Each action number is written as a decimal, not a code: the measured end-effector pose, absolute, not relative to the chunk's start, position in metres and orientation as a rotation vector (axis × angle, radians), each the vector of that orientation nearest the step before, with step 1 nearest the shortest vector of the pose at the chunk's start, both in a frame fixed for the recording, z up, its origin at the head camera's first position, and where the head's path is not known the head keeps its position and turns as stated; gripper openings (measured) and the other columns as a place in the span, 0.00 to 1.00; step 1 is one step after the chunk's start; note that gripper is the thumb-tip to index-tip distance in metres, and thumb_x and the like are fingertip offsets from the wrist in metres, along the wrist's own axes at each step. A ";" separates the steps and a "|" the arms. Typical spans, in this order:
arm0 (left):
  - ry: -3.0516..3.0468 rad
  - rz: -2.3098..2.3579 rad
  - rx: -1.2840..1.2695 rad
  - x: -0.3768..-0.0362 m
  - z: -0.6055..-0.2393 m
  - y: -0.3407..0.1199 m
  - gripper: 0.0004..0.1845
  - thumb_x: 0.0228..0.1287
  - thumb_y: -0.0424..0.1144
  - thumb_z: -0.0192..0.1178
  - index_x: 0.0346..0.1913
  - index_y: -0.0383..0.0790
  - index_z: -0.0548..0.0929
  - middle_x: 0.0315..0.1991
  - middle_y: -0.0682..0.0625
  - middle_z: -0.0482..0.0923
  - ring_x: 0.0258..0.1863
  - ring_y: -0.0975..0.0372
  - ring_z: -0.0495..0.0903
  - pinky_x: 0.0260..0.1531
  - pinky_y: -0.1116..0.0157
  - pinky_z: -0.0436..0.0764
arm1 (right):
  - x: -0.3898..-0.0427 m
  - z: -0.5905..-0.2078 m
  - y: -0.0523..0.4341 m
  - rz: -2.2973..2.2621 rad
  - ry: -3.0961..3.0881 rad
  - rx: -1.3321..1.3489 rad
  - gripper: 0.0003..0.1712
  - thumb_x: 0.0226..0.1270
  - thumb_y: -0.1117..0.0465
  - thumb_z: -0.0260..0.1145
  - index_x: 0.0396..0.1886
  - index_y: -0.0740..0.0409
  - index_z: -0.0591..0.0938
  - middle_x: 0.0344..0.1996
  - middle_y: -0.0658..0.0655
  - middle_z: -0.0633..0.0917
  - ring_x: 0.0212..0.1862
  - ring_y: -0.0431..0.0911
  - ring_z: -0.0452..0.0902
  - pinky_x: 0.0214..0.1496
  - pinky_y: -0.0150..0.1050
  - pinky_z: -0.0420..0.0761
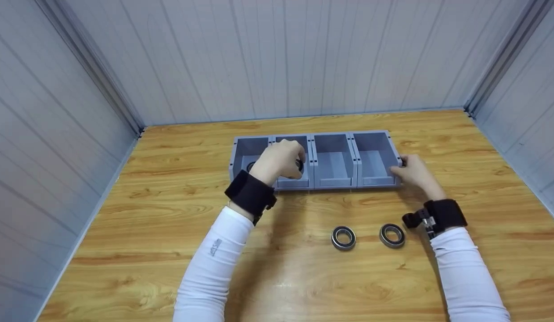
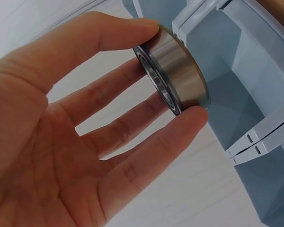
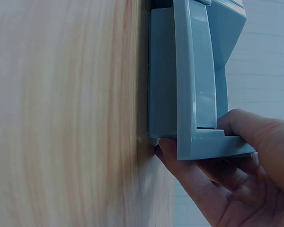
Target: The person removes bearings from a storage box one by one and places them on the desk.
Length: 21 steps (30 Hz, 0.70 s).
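Note:
My left hand (image 1: 281, 158) is above the second bin from the left in a row of joined grey bins (image 1: 334, 182). It pinches a ball bearing (image 2: 180, 71) with a shiny steel outer ring, tilted between thumb and fingertips. At the row's right end, my right hand (image 1: 415, 174) grips the side wall of the last bin (image 3: 215, 145), thumb inside and fingers outside. Part of another bearing (image 1: 250, 167) shows in the leftmost bin, mostly hidden by the left wrist.
Two more bearings lie flat on the wood-grain table (image 1: 169, 232), one bearing (image 1: 343, 247) in front of the bins and the other bearing (image 1: 392, 245) nearer the right wrist. Pale panel walls (image 1: 268, 62) enclose the table at the back and sides.

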<state>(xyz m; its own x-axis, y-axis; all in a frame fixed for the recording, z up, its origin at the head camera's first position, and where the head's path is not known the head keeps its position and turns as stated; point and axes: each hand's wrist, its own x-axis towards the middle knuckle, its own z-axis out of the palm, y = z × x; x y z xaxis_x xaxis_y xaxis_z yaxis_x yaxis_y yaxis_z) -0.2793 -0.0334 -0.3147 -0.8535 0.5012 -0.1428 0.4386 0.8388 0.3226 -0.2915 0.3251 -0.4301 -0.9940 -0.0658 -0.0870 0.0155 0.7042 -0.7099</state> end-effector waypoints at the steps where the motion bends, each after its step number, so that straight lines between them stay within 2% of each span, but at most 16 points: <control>1: 2.795 0.409 0.725 -0.279 -0.315 -0.034 0.21 0.59 0.29 0.63 0.57 0.39 0.86 0.57 0.43 0.86 0.48 0.50 0.85 0.50 0.56 0.85 | -0.292 -0.430 0.325 -1.174 2.798 -0.042 0.22 0.69 0.67 0.59 0.56 0.82 0.76 0.31 0.61 0.85 0.24 0.34 0.74 0.26 0.26 0.80; 5: 2.775 0.424 0.721 -0.277 -0.315 -0.034 0.21 0.60 0.29 0.63 0.57 0.39 0.86 0.57 0.43 0.86 0.45 0.52 0.84 0.41 0.61 0.79 | -0.292 -0.430 0.326 -1.172 2.811 -0.066 0.22 0.69 0.67 0.60 0.55 0.83 0.77 0.30 0.61 0.85 0.23 0.34 0.74 0.25 0.27 0.79; 9: 2.754 0.450 0.724 -0.275 -0.315 -0.035 0.22 0.58 0.28 0.63 0.57 0.38 0.86 0.56 0.43 0.86 0.40 0.56 0.79 0.35 0.64 0.71 | -0.292 -0.430 0.325 -1.151 2.811 -0.039 0.23 0.70 0.67 0.59 0.57 0.82 0.76 0.32 0.64 0.85 0.24 0.35 0.74 0.26 0.27 0.79; 13: 2.749 0.431 0.739 -0.273 -0.315 -0.035 0.22 0.57 0.27 0.61 0.56 0.38 0.87 0.54 0.43 0.87 0.36 0.59 0.74 0.32 0.64 0.69 | -0.291 -0.430 0.325 -1.146 2.796 -0.007 0.23 0.70 0.66 0.59 0.58 0.81 0.76 0.33 0.62 0.85 0.26 0.36 0.75 0.27 0.27 0.80; 21: 2.740 0.443 0.748 -0.269 -0.315 -0.037 0.20 0.58 0.28 0.62 0.54 0.39 0.88 0.50 0.44 0.88 0.33 0.59 0.71 0.32 0.64 0.68 | -0.292 -0.431 0.326 -1.143 2.805 -0.034 0.22 0.69 0.66 0.59 0.55 0.80 0.77 0.31 0.60 0.85 0.24 0.35 0.75 0.25 0.28 0.81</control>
